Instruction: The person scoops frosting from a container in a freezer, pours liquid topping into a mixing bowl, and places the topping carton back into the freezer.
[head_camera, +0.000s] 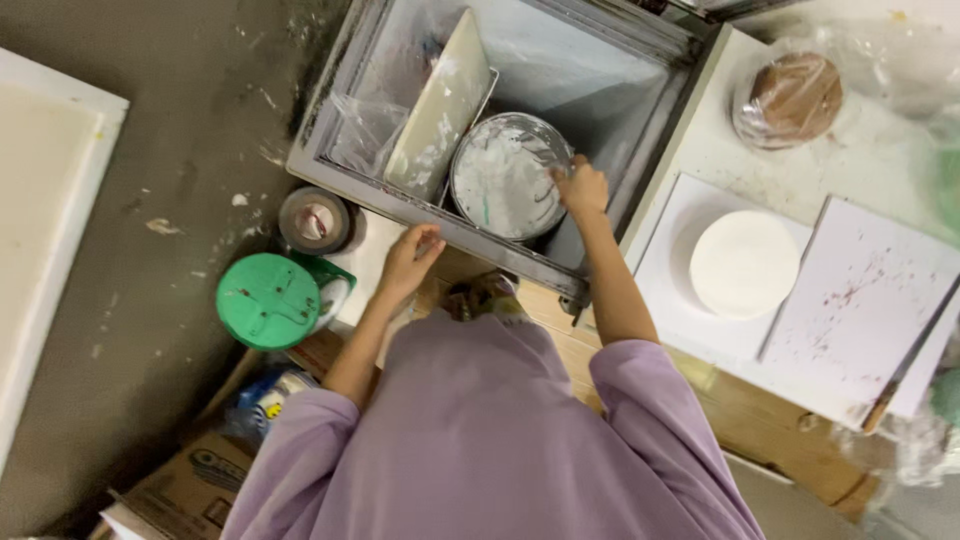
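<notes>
I look straight down at an open chest freezer. Inside it stands a round metal bowl filled with something white. My right hand rests on the bowl's right rim, fingers curled over it. My left hand hovers at the freezer's near edge, fingers loosely bent, holding nothing that I can see. A white rectangular tray leans tilted inside the freezer, left of the bowl. My purple sleeves fill the bottom of the view.
A green bucket lid and a roll of tape lie on the floor at left. On the white counter at right sit a round white cake, a splattered board and a wrapped brown cake. Cardboard boxes lie below.
</notes>
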